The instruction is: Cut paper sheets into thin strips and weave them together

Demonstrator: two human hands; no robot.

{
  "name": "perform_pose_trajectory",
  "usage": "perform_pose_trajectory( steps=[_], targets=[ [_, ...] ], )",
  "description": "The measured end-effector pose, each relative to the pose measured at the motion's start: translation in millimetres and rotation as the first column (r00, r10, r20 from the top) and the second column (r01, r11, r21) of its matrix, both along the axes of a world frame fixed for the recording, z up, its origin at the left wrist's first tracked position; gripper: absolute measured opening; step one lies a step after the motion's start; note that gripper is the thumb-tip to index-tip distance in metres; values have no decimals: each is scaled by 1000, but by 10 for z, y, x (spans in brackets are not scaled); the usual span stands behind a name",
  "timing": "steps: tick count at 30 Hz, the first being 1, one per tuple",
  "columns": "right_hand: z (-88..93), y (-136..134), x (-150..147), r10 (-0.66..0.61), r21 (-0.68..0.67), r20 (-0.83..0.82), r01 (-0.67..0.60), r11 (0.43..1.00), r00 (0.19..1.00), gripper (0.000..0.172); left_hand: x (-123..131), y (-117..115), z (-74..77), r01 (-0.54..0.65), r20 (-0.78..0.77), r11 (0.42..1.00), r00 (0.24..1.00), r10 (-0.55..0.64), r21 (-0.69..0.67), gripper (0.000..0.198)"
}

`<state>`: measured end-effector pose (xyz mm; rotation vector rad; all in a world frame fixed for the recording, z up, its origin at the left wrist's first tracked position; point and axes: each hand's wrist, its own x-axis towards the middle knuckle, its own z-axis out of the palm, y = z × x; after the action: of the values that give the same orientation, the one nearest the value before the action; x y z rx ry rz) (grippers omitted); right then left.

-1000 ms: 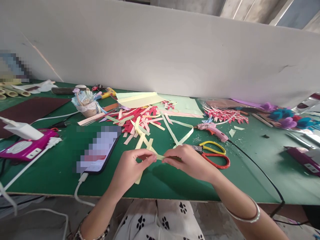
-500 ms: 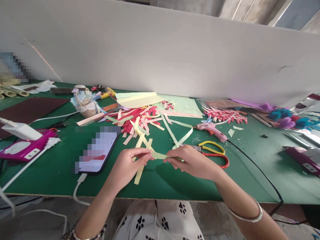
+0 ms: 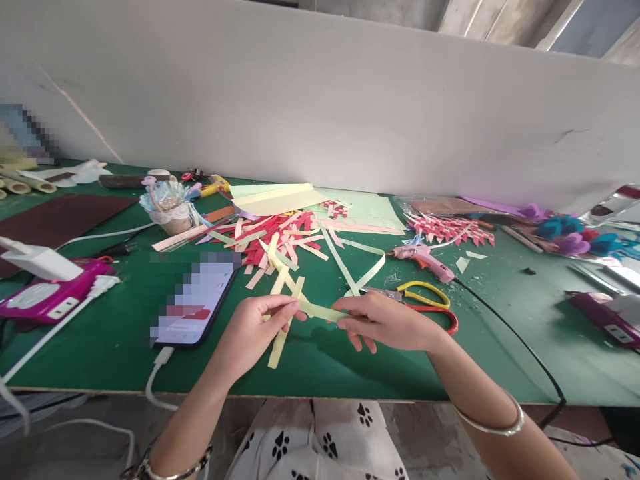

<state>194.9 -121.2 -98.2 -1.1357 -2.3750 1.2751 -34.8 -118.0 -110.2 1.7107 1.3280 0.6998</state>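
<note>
My left hand (image 3: 257, 327) and my right hand (image 3: 385, 321) hold a pale green paper strip (image 3: 320, 311) between them, just above the green table (image 3: 115, 347). Each hand pinches one end of the strip with thumb and fingers. A yellow paper strip (image 3: 281, 337) lies under my left hand. Behind them spreads a pile of red, pink and yellow paper strips (image 3: 277, 243). Scissors (image 3: 425, 303) with yellow and red handles lie right beside my right hand.
A phone (image 3: 195, 303) on a white cable lies left of my hands. A pink glue gun (image 3: 425, 260) with a black cord sits at the right, a pink power strip (image 3: 50, 293) at the far left. Paper sheets (image 3: 280, 197), a small cup (image 3: 170, 210) and paper flowers (image 3: 575, 237) line the back.
My hands have drawn apart along the green strip, so more of it shows between them. My right hand's lower fingers have spread out.
</note>
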Motion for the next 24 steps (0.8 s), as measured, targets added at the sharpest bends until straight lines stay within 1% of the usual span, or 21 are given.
perform_pose_trajectory(
  steps=[5, 10, 16, 24],
  targets=[
    [33, -12, 43, -4, -1, 3, 4, 1000, 1000, 16, -33, 6, -6, -18, -43, 1000, 999, 19, 14, 38],
    [59, -46, 112, -55, 43, 6, 54, 998, 998, 12, -47, 21, 7, -57, -69, 997, 996, 61, 60, 37],
    [15, -77, 213, -125, -32, -31, 124, 992, 992, 16, -52, 42, -27, -77, -64, 990, 994, 85, 121, 38],
    [-14, -128, 223, -211, -27, -95, 209, 978, 973, 20, -48, 24, -23, -102, -76, 984, 991, 113, 143, 38]
  ],
)
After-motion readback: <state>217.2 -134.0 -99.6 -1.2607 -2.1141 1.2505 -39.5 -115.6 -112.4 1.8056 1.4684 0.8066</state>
